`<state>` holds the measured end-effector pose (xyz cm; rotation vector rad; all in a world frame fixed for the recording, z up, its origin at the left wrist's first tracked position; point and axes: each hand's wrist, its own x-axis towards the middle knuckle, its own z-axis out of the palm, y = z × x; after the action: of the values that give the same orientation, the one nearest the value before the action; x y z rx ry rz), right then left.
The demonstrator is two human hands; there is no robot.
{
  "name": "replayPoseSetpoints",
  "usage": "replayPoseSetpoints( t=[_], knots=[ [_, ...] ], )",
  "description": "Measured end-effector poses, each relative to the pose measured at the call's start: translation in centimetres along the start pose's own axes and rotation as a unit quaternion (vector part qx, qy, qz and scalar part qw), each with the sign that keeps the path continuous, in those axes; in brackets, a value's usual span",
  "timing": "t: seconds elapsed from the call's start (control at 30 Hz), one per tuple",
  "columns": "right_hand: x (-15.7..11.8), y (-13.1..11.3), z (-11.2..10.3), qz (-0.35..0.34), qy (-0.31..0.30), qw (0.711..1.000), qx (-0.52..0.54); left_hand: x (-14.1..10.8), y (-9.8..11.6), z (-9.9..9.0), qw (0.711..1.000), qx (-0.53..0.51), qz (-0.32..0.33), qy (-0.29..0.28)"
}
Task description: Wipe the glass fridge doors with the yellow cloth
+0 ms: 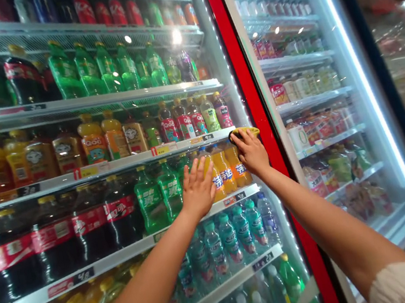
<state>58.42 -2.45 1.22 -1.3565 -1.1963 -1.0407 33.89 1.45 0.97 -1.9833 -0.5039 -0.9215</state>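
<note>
My left hand [198,189] is spread open, palm toward the glass door [141,7] of a drinks cooler, and appears to rest flat on it. My right hand [254,154] is closed on a black-and-yellow pad [253,130], held against the glass beside the red door frame [257,107]. The pad's exact kind is hard to make out, as fingers cover part of it. Behind the hands, through the glass, stand orange soda bottles [227,170] and green soda bottles [150,198].
Shelves behind the glass hold large cola bottles [85,216], juice bottles [93,138], teal-labelled bottles [229,237] and red cans [118,11]. A second lit cooler [307,99] with several drink rows stands to the right. Light reflections show on the glass.
</note>
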Motion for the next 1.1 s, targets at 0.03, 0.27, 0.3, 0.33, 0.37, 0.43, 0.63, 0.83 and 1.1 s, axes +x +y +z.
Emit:
replayPoseSetpoints(
  t=[0.03, 0.27, 0.3, 0.33, 0.37, 0.43, 0.63, 0.83, 1.1],
  knots=[
    [-0.8, 0.3, 0.2, 0.003, 0.003, 1.000, -0.004, 0.3, 0.4, 0.3, 1.000, -0.001, -0.002, 0.006],
    [0.4, 2.0, -0.6, -0.104, -0.050, 0.993, -0.032, 3.8, 3.5, 2.5, 1.000, -0.014, 0.018, 0.009],
    [1.4, 2.7, -1.0, -0.102, -0.050, 0.993, -0.037, 4.4, 3.9, 2.7, 1.000, -0.015, 0.019, 0.005],
    [2.4, 3.4, -1.3, -0.095, -0.049, 0.993, -0.041, 4.9, 4.4, 3.0, 1.000, -0.016, 0.019, 0.001],
    [3.2, 4.1, -1.5, -0.086, -0.047, 0.994, -0.043, 5.4, 4.8, 3.2, 1.000, -0.017, 0.018, -0.001],
    [4.0, 5.3, -1.7, -0.075, -0.044, 0.995, -0.039, 6.1, 5.4, 3.7, 1.000, -0.019, 0.014, 0.000],
    [0.7, 6.3, -0.6, -0.029, -0.008, 0.999, -0.019, 6.4, 5.7, 4.4, 1.000, -0.015, 0.013, 0.017],
    [-1.4, 6.1, 1.0, 0.067, 0.063, 0.996, 0.003, 6.3, 5.6, 4.2, 1.000, -0.015, 0.014, 0.022],
    [7.8, 6.4, 0.0, 0.134, 0.060, 0.989, 0.009, 6.5, 5.4, 3.7, 0.999, -0.025, 0.006, 0.019]
  ],
)
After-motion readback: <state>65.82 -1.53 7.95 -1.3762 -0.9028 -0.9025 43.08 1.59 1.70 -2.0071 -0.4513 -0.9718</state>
